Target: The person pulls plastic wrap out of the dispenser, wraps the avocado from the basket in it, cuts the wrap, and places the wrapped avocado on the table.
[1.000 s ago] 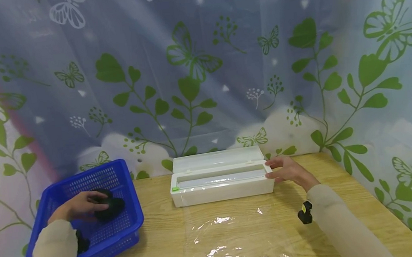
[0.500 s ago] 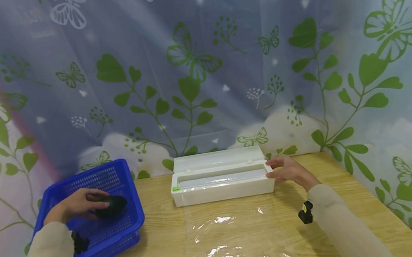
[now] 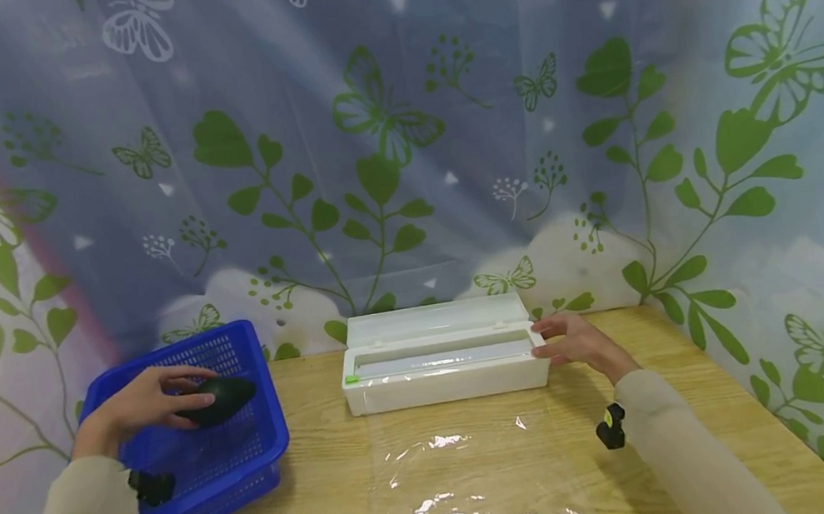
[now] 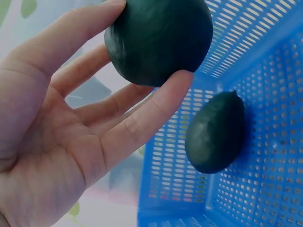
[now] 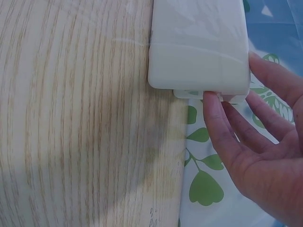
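In the head view my left hand (image 3: 149, 406) is over the blue plastic basket (image 3: 276, 426), holding a dark green avocado (image 3: 231, 396) by thumb and fingertips. The left wrist view gives the held avocado (image 4: 161, 38) close up, with a second avocado (image 4: 217, 132) lying inside the basket. That second one is hidden in the head view. My right hand (image 3: 579, 342) grips the right end of a white cling film dispenser (image 3: 448, 387), whose lid (image 3: 437, 319) stands raised at the back. From its front a sheet of clear cling film (image 3: 474, 485) stretches toward me over the table.
The basket stands at the left of the wooden table (image 3: 328, 467). A patterned curtain (image 3: 407, 207) hangs right behind the dispenser and round the sides. A green slider (image 3: 352, 378) sits at the dispenser's left end. Black wrist cameras (image 3: 610, 426) are strapped to both wrists.
My left hand has taken hold of the avocado and raised it slightly, drifting a little up within the basket. The right hand, dispenser and film have stayed in place.
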Demonstrator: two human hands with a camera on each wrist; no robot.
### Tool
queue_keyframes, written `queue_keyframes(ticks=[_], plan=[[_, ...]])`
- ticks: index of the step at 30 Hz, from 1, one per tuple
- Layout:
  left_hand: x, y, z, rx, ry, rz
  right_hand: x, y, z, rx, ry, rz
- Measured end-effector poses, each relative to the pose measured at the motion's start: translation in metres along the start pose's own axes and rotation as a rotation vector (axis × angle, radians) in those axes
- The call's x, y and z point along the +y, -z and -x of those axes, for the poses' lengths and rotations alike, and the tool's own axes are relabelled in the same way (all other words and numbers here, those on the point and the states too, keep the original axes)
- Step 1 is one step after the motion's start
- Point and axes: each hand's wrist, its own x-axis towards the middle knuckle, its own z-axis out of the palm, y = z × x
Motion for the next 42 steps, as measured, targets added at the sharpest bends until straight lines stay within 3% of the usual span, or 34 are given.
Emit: queue_keyframes(ticks=[12,25,34,42], plan=[[0.020,-0.012,0.011,0.030,-0.131,0.010,0.000,0.000,0.003,-0.013,0.002,0.023],[0.057,-0.047,0.014,0.020,-0.270,-0.031,0.001,-0.004,0.005,0.012,-0.015,0.036],[0.076,-0.071,0.013,0.060,-0.293,-0.164,0.002,-0.004,0.004,0.013,-0.018,0.025],[0.083,-0.092,0.007,0.041,-0.335,-0.197,0.002,-0.006,0.004,0.005,-0.011,0.016]])
